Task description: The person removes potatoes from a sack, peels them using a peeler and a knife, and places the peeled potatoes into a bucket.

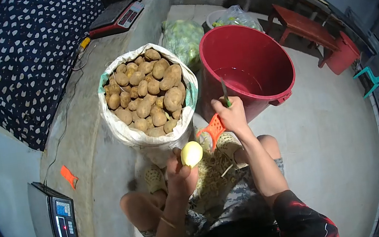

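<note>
My left hand (181, 175) is closed around a peeled, pale yellow potato (191, 154), gripping it by its lower side. My right hand (231, 115) is a fist just in front of the red bucket. From its top sticks a narrow knife (225, 91) with a bit of green at the handle, blade pointing up. An orange peeler (214, 128) juts out from the same fist toward the potato, not touching it as far as I can see. Beyond my left hand stands a white sack (126, 137) full of unpeeled brown potatoes (147, 90).
The large red bucket (244, 57) has some liquid at its bottom. Peelings (212, 173) lie on the floor between my feet. On the left ledge are a scale (56, 224) and an orange tool (68, 176). A bag of green produce (182, 39) stands behind.
</note>
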`<state>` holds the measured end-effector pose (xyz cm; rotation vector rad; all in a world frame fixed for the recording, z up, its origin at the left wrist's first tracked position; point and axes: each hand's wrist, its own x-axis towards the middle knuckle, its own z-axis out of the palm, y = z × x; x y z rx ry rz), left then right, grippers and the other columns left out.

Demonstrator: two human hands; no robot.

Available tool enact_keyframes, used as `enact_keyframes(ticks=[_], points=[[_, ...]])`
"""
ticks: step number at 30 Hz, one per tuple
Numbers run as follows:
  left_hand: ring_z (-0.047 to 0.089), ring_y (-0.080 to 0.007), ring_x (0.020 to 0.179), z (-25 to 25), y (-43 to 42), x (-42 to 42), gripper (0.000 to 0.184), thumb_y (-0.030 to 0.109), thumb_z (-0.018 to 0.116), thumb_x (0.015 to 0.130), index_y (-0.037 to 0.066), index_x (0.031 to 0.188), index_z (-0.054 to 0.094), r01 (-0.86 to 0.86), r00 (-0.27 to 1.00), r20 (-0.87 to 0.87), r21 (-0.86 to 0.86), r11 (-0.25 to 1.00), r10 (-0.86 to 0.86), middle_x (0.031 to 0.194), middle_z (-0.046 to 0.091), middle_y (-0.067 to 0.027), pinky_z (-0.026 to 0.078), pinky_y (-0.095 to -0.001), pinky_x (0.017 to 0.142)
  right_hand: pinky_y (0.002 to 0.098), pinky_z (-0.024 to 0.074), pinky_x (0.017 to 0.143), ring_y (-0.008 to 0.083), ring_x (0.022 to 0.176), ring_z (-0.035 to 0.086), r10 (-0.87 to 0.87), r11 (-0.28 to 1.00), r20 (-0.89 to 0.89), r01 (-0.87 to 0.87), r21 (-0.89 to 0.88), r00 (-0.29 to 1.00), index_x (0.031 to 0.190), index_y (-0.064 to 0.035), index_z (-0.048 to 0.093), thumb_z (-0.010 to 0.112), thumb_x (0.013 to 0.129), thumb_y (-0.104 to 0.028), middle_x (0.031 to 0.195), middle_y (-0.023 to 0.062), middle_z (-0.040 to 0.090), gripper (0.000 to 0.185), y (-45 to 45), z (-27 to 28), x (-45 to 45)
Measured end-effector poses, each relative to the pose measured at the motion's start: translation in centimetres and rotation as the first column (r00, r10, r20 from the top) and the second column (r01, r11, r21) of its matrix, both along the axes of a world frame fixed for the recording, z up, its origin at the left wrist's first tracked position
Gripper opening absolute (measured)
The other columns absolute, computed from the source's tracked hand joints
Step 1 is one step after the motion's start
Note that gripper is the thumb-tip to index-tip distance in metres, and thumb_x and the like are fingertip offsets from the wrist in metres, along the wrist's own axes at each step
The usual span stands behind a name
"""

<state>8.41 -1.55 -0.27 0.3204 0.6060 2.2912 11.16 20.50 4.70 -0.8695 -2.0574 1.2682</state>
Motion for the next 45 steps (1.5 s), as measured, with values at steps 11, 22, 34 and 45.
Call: enact_keyframes(ticks=[11,22,34,45], points=[[0.055,-0.0223,0.115,1.4,-0.3,-0.3,0.072,0.002,0.083,0.066,-0.001,0.128,0.048,0.056,0.99,-0.118,-0.155,0.986,-0.075,0.122,0.055,-0.0092,0.044,-0.0384,0.103,0.0404,0.0349,0.065,0.0299,0.066,0.05,0.151,0.871,-0.05,-0.109,0.479,0.987,0.064,-0.0044,0.06,0.07,0.068,-0.019,0.063,0.0106,0.049,0.018,-2.8,3.1,1.3],[0.051,-0.0208,0.12,1.3,-0.1,0.4,0.084,0.023,0.085,0.07,0.0,0.138,0.042,0.051,0.987,-0.137,-0.22,0.974,-0.082,0.125,0.053,-0.0079,0.038,-0.0364,0.105,0.0437,0.0395,0.056,0.0331,0.056,0.048,0.179,0.822,-0.102,-0.092,0.562,0.979,0.064,0.0042,0.057,0.069,0.075,-0.017,0.056,0.0168,0.044,0.027,-2.5,3.6,1.2],[0.053,-0.0207,0.117,1.0,-0.3,0.2,0.081,0.02,0.086,0.071,0.001,0.138,0.044,0.015,0.985,-0.172,-0.114,0.993,-0.034,0.124,0.054,-0.0071,0.04,-0.0361,0.104,0.0415,0.0364,0.053,0.0309,0.053,0.048,0.146,0.832,-0.06,-0.09,0.547,0.987,0.064,0.0018,0.06,0.067,0.076,-0.02,0.058,0.0171,0.05,0.025,-0.5,0.7,0.2],[0.053,-0.0219,0.116,0.8,-0.5,-0.1,0.073,0.022,0.084,0.072,0.003,0.132,0.045,0.071,0.991,-0.108,-0.043,0.997,-0.075,0.119,0.055,-0.008,0.039,-0.0386,0.105,0.0446,0.0346,0.053,0.0366,0.055,0.047,0.08,0.952,-0.056,-0.06,0.3,0.995,0.066,0.0052,0.059,0.068,0.078,-0.018,0.059,0.0199,0.047,0.028,0.3,1.1,-0.3]])
